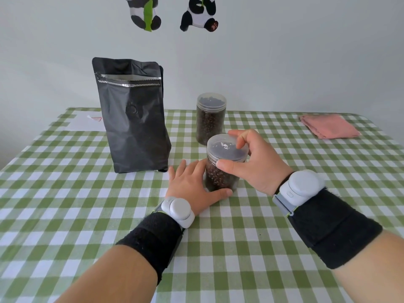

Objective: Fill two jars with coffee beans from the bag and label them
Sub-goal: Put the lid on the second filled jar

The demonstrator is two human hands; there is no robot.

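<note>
1. Green-and-white checked tablecloth (87, 193) covers the table, which stands against a pale wall (306, 51); 2 panda cut-outs (144, 14) hang at the top of the view.
2. A black coffee bag (133, 123) stands upright at the left of centre, its top open above a silver zip strip.
3. Just right of the bag, further back, the far jar (210, 121) stands upright with a clear lid on, filled with dark beans nearly to the top.
4. The near jar (218, 176) stands in front of the far jar, a little to its right and close to it, also full of beans.
5. The left hand (190, 186) holds the near jar low down, fingers along its left side and thumb curled round the front of its base.
6. The right hand (255, 165) grips the clear lid (225, 147) on top of the near jar, thumb on the front rim and fingers bent over the far edge.
7. Each wrist carries a white round device (179, 209) above a black band (150, 237).
8. A folded pink cloth (329, 126) lies at the far right of the table, well apart from the jars.
9. A white sheet (85, 123) with a small red mark lies at the far left, partly behind the bag.
</note>
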